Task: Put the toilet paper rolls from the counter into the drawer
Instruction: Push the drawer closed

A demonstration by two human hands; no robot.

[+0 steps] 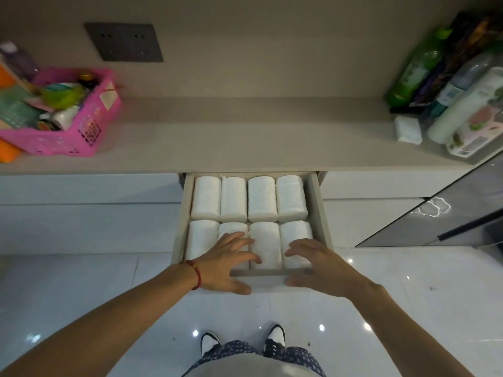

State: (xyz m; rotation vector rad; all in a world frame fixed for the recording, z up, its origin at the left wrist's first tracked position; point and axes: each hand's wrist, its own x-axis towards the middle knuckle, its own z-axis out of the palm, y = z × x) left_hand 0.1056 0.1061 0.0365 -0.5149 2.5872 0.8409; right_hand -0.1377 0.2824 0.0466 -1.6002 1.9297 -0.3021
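The drawer [315,202] under the counter stands pulled out, packed with several white toilet paper rolls [261,198] lying in two rows. My left hand [228,261], a red bracelet on its wrist, hovers with spread fingers over the front row and the drawer's front edge. To its right, my right hand [315,265] is spread the same way above the front right roll and the front panel. Neither hand holds anything. The front rolls are partly hidden by my fingers.
On the counter [245,142], a pink basket [81,131] of small items sits at the left. Bottles and packets, among them a green bottle [413,69], crowd the right end, with a small white tissue pack [407,129]. A dark glass appliance door [446,213] lies lower right.
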